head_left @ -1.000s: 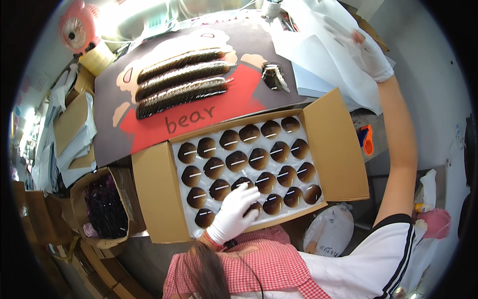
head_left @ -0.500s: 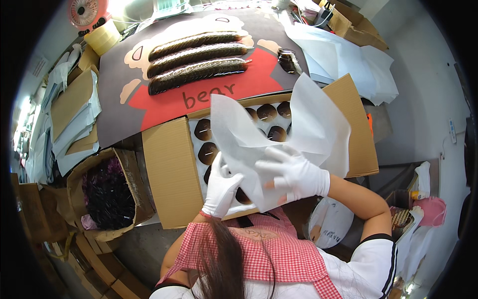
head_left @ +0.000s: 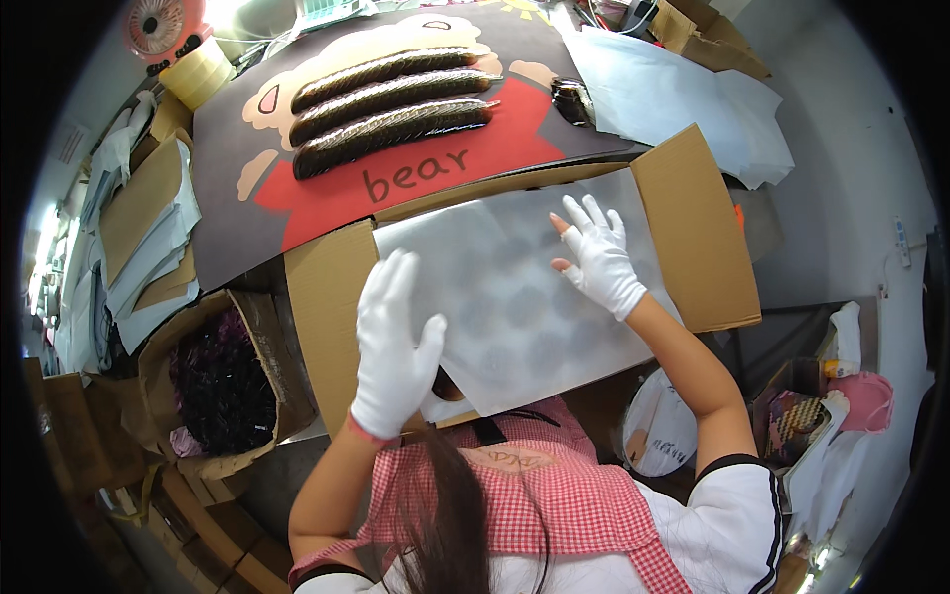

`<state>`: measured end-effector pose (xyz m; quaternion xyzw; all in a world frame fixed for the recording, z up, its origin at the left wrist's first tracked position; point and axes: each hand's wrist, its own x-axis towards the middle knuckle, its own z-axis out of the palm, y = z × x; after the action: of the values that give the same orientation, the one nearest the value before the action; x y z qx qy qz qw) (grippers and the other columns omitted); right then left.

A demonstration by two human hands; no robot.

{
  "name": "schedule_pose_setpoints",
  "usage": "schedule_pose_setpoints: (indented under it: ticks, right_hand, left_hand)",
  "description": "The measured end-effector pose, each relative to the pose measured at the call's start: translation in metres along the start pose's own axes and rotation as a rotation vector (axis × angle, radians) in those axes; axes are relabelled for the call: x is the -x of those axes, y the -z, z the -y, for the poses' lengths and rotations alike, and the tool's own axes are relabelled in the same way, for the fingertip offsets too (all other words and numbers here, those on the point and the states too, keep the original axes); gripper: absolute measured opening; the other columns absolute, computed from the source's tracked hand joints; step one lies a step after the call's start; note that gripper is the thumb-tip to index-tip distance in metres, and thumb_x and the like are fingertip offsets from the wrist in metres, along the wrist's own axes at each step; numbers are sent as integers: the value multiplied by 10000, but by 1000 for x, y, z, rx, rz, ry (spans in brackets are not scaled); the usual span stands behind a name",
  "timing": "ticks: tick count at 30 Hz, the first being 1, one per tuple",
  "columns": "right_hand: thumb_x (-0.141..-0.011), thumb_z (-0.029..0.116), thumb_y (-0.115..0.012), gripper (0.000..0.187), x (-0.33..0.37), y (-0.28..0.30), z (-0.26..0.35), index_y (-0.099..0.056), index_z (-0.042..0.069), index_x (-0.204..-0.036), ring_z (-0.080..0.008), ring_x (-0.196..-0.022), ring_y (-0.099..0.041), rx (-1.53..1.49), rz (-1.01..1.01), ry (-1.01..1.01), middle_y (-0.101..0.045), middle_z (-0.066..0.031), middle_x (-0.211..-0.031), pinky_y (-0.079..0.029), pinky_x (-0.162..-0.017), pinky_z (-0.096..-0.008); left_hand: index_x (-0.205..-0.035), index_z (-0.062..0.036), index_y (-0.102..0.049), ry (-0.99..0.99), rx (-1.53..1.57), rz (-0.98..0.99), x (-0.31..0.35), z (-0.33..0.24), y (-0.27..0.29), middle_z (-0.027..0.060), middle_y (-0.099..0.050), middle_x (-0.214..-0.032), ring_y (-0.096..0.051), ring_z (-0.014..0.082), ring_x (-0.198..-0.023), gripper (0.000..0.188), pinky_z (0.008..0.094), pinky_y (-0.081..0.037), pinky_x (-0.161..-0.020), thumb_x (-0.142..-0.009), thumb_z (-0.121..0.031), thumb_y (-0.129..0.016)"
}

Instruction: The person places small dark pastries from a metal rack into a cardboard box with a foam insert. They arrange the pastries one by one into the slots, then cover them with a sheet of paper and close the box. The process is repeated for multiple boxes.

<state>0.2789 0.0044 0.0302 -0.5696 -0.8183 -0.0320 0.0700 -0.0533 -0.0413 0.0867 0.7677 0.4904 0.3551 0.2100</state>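
Observation:
A translucent white sheet (head_left: 495, 342) lies spread over the inside of an open cardboard box (head_left: 698, 238). Dark round lenses show faintly through it. At the near left corner, part of one brown lens (head_left: 448, 384) is uncovered. My right hand (head_left: 602, 259), in a white glove with some bare fingertips, rests on or just above the sheet's far right part, fingers spread. Over the box's left side is my gloved left hand (head_left: 394, 346), flat with the thumb held apart, and nothing in it. Whether it touches the sheet I cannot tell.
Three long rows of stacked brown lenses (head_left: 396, 127) lie on a printed mat (head_left: 327, 205) beyond the box. A short lens stack (head_left: 572, 102) sits near white sheets (head_left: 683, 119). Left of the box stands a carton (head_left: 282, 366) with dark contents. A pink fan (head_left: 163, 30) is far left.
The sheet, earlier lifted and crumpled, now lies flat over the lenses. My right hand moved farther from me, up the sheet. My left hand came off the near left lenses and opened out.

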Motion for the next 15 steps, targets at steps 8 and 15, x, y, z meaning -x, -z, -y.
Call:
schedule_pose_setpoints:
  ticks: [8, 15]
  right_hand:
    - [-842, 578, -645, 725, -42, -19, 22, -499, 189, -1437, -386, -1413, -335, -2, 225, 57, -346, -171, -1557, -265, -1116, -569]
    - [-708, 320, -807, 513, -121, 6, -19, -648, 62, -1121, -278, -1122, -543, -124, -368, 320, -597, -91, -1194, -414, -943, -416]
  left_hand:
    - [-1507, -27, -323, 183, -594, 551, -54, 26, -68, 262, -260, -1564, -216, 469, -1447, 880, 548, -205, -1170, -851, -512, -653]
    - [-1366, 33, -430, -34, -423, 96, -109, 98, 1, 212, -483, -1338, -459, 366, -1191, 782, 465, -389, -991, -766, -350, -751]
